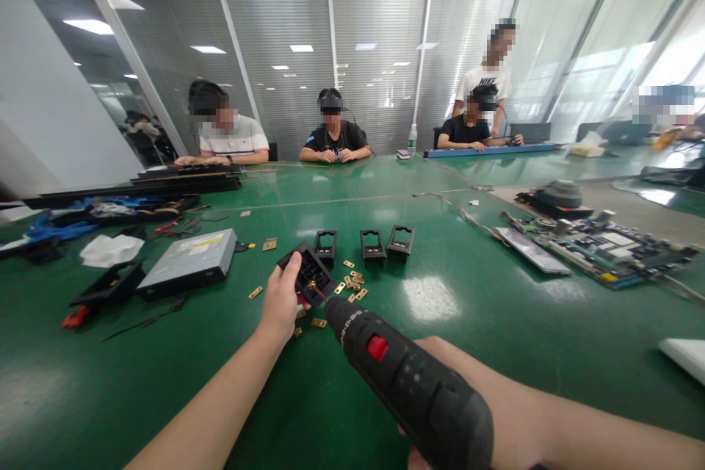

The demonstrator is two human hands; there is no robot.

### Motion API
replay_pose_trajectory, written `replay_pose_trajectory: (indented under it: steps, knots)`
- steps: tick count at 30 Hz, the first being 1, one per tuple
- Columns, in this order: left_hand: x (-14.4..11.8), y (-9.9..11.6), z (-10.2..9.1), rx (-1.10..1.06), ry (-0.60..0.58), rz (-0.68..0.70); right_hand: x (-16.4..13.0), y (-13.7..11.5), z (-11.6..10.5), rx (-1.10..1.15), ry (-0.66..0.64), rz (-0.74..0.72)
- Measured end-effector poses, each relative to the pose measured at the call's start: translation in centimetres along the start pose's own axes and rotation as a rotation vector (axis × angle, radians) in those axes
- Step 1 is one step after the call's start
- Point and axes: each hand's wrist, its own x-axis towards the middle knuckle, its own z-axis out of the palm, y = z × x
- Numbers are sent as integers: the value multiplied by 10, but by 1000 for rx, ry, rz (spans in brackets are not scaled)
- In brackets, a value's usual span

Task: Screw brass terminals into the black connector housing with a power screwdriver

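My left hand (283, 299) grips a black plastic housing (306, 269), thumb on its upper face, tilted above the green table (220, 367). A cordless drill (407, 374) is in my right hand (435, 352), most of whose fingers are hidden behind the drill body. The drill's bit points into the housing, at a small brass-coloured part (312, 285) inside it. Several small brass plates (352, 280) with holes lie scattered around the housing. Just beyond stand three black plastic frames (325, 245), similar in look, with brass pieces visible inside.
To the left sits a grey optical drive (190, 261), near crumpled white tissue (111, 250) and a black part with an orange end (104, 286). Circuit boards (611, 242) and a phone-like slab (533, 250) lie at the right. Several people sit across the table.
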Motion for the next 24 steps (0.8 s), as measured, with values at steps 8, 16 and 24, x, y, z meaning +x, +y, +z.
replay_pose_trajectory:
  steps: [8,16,24]
  knots:
    - [2,-2,-1,27,-16,22,3,1,1,22,-13,-41]
    - [2,-2,-2,5,-52,28,1,-1,1,23,9,13]
    - [2,-3,-3,-42,-48,-13,0,3,-1,-64,17,13]
